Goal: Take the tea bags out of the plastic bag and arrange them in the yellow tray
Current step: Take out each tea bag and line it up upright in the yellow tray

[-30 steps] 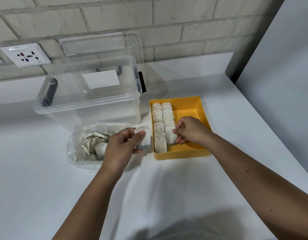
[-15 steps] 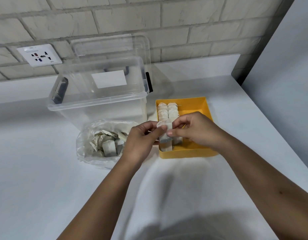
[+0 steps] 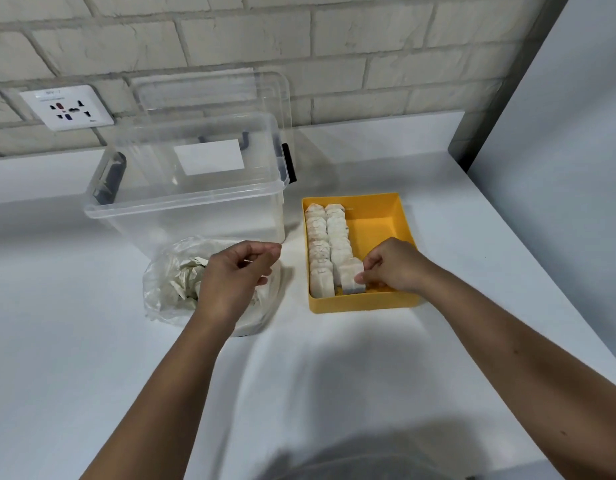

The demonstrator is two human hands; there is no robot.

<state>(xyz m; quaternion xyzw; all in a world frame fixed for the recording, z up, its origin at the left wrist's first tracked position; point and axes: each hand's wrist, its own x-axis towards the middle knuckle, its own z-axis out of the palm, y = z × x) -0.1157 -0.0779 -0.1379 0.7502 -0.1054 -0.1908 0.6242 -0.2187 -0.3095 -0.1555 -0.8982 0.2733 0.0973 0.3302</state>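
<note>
The yellow tray (image 3: 379,216) sits right of centre with two rows of white tea bags (image 3: 320,233) along its left side. My right hand (image 3: 391,265) pinches one tea bag (image 3: 350,277) at the near end of the second row, inside the tray. My left hand (image 3: 235,275) hovers over the clear plastic bag (image 3: 164,289), fingers loosely curled, with nothing visibly in them. Several crumpled tea bags (image 3: 187,282) lie in that bag, partly hidden by the hand.
A clear plastic storage box (image 3: 182,202) with dark latches stands behind the bag, its lid (image 3: 209,93) leaning on the brick wall. A wall socket (image 3: 66,107) is at the upper left. The white table (image 3: 369,375) ends at a wall on the right.
The tea bag passed from my left hand to my right hand, which carried it down into the tray. My left hand drew back over the plastic bag.
</note>
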